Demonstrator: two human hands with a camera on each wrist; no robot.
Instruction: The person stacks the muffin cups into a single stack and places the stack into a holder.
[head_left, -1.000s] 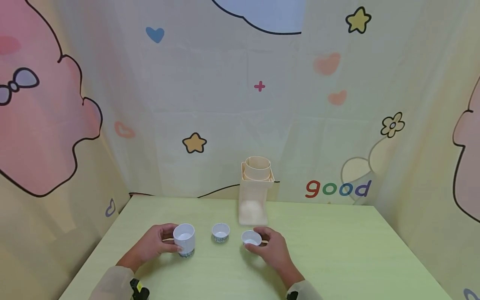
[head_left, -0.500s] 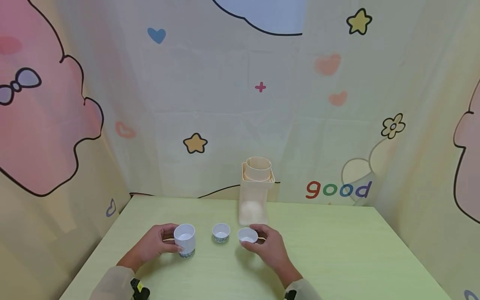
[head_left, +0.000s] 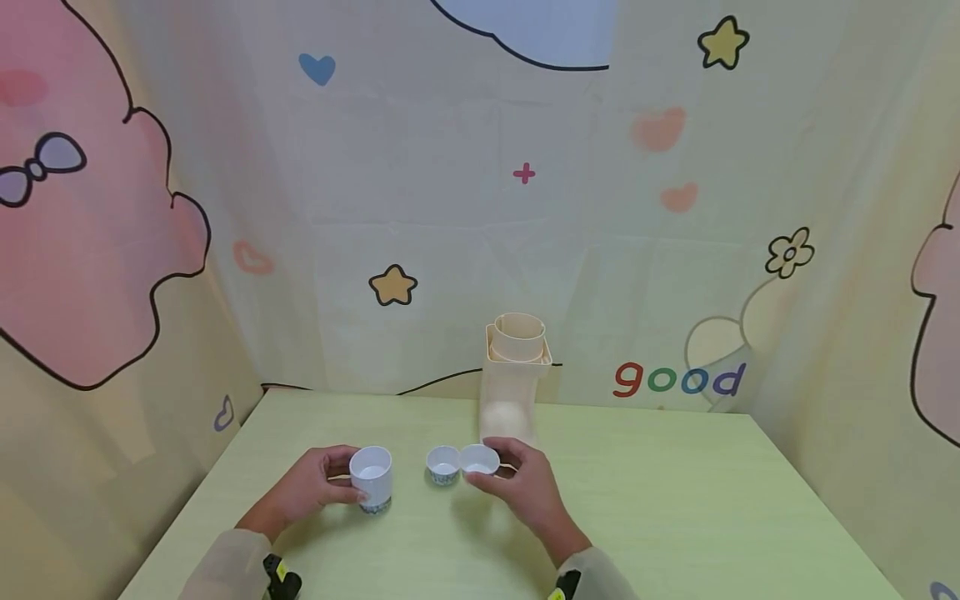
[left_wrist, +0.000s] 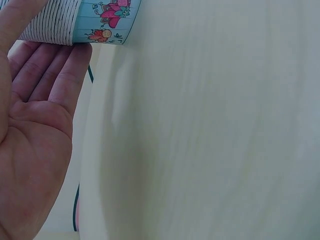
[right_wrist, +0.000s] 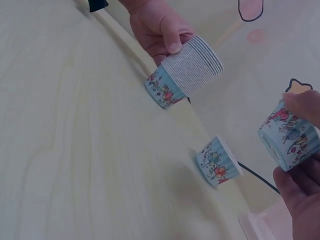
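Note:
A nested stack of small paper cups (head_left: 371, 482) stands on the table, blue with printed flowers at its base. My left hand (head_left: 310, 488) grips its side, thumb in front and fingers behind; the left wrist view shows the stacked rims (left_wrist: 52, 24). A single paper cup (head_left: 443, 468) of the same kind stands upright to the right of the stack. Between thumb and fingers, my right hand (head_left: 529, 490) holds another paper cup (head_left: 480, 459) off the table. In the right wrist view, the held cup (right_wrist: 291, 137) is apart from the standing one (right_wrist: 217, 161).
Behind the cups, near the back edge, stands a cream plastic holder (head_left: 512, 383) with a round ring on top. The pale green table (head_left: 675, 500) extends to the right of my right hand. A printed curtain (head_left: 442, 167) hangs behind and at both sides.
My right hand has carried its cup left and slightly away from me, up beside the standing cup. The left hand and the stack have stayed in place.

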